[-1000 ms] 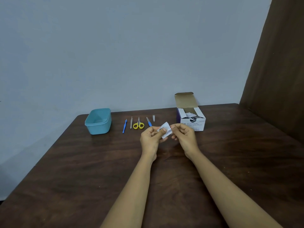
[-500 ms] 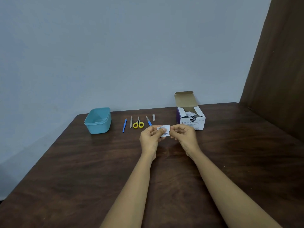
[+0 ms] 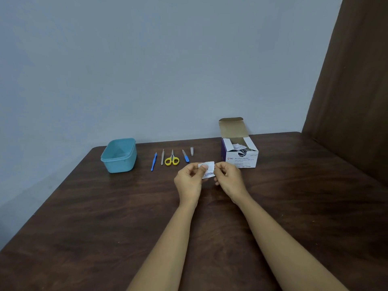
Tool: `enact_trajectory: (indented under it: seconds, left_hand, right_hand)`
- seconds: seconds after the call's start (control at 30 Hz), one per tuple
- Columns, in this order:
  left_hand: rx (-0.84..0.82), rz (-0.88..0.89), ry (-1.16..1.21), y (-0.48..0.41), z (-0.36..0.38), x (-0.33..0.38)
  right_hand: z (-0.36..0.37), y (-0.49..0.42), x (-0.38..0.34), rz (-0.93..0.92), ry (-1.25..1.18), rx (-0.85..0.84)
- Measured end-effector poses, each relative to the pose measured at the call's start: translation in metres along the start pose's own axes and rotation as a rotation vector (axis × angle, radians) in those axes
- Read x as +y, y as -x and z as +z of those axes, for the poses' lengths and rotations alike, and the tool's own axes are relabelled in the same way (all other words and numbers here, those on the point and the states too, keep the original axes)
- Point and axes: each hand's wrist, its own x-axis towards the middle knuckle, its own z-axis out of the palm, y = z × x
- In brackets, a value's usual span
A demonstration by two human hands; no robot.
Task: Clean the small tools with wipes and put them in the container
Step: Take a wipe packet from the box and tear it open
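Note:
A small white wipe packet [image 3: 208, 169] is held above the table between my two hands. My left hand [image 3: 189, 181] pinches its left edge and my right hand [image 3: 228, 179] pinches its right edge. Behind the hands, small tools lie in a row: a blue tool [image 3: 154, 161], a grey metal file [image 3: 162, 156], yellow-handled scissors [image 3: 172, 159], a blue-handled tool [image 3: 185, 156] and a small silver clipper [image 3: 191, 151]. A teal container [image 3: 119, 154] stands open to the left of the row.
An open box of alcohol swabs [image 3: 239, 153] stands right of the tools, lid flap up. The dark wooden table [image 3: 84, 217] meets a pale wall at its far edge; a brown panel [image 3: 352, 91] rises at the right.
The packet has turned from a tilted pose to nearly level between the hands. Both hands shifted slightly closer together and kept their pinch.

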Motion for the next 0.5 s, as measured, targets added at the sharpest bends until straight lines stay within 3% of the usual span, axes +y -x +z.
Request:
enact_trajectory:
  seconds: [0.27,0.4,0.5]
  left_hand:
    - [0.041,-0.025,0.02,-0.002,0.003,-0.004]
    - [0.117,-0.089,0.116,-0.006,0.003,-0.008]
    - [0.081,-0.022,-0.072,-0.011,0.007,-0.007]
  right_hand:
    - [0.0,-0.001,0.001,0.029,-0.034,0.081]
    - [-0.001,-0.004,0.002,0.117,-0.201,0.188]
    - [-0.003,-0.008,0.002,0.177,-0.38,0.3]
